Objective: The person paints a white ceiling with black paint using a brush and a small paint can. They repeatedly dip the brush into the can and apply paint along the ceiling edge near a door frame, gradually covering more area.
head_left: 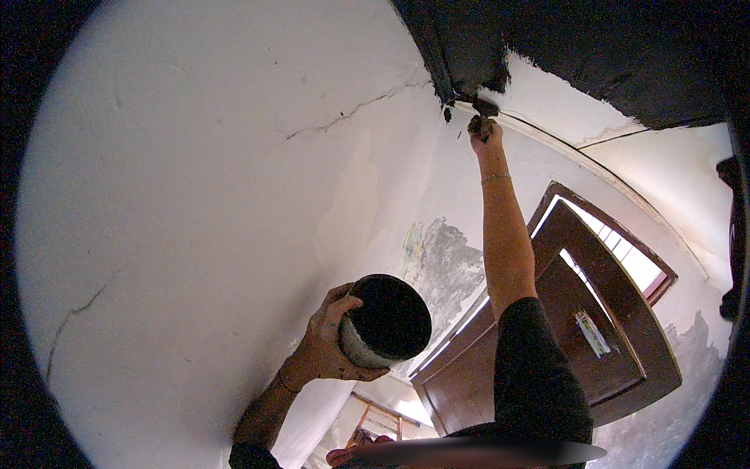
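My left hand (328, 336) is wrapped around the side of a round paint pot (363, 348), whose inside is black. Raised overhead, my right hand (486, 134) is closed on a paintbrush (486, 106) with dark bristles, and dark smears mark its fingers. The brush is at the corner where the wall meets the ceiling, close to the edge of the black paint (476, 47). Whether its bristles touch the surface I cannot tell. A small black blotch (448, 116) marks the wall just left of the brush.
The white wall (219, 195) at left has cracks. Below my right arm stands a brown wooden door (547, 313) with a lit opening (625, 250) beside it. Grey damaged patches (449, 258) show on the wall. A pale unpainted ceiling strip (562, 98) borders the black.
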A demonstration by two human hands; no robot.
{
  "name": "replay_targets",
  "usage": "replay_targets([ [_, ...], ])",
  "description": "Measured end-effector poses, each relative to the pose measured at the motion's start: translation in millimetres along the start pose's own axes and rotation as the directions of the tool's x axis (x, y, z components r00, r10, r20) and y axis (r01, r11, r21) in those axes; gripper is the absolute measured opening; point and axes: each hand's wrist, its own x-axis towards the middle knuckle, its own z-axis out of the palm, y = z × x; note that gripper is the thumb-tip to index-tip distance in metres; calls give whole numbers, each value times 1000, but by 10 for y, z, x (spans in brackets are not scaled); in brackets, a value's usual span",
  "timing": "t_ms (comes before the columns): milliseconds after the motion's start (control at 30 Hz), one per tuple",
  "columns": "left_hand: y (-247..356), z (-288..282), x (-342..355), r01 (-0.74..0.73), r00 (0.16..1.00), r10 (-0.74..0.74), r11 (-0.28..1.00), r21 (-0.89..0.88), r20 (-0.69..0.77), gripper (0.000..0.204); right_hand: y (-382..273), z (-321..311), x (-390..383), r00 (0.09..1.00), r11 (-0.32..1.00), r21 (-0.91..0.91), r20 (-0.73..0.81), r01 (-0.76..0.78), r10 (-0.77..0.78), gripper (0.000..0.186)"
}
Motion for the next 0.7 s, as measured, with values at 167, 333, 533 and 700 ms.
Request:
replay_targets([
  [167, 8, -17, 27, -20, 1000, 20, 1000, 5, 6, 108, 143, -123, -453, 988, 956, -273, -84, 102, -130, 11],
  [333, 24, -35, -4, -9, 1000, 9, 1000, 16, 2, 107, 184, -263, -335, 997, 992, -126, -71, 17, -26, 15],
  [533, 6, -5, -4, 0, 1000, 0, 1000, 2, -1, 106, 88, 76, -85, 993, 987, -134, -61, 90, -99, 17],
  [700, 24, -21, 24, -45, 999, 45, 999, 5, 6, 107, 221, 76, -427, 967, 930, -347, -169, 121, -189, 18],
])
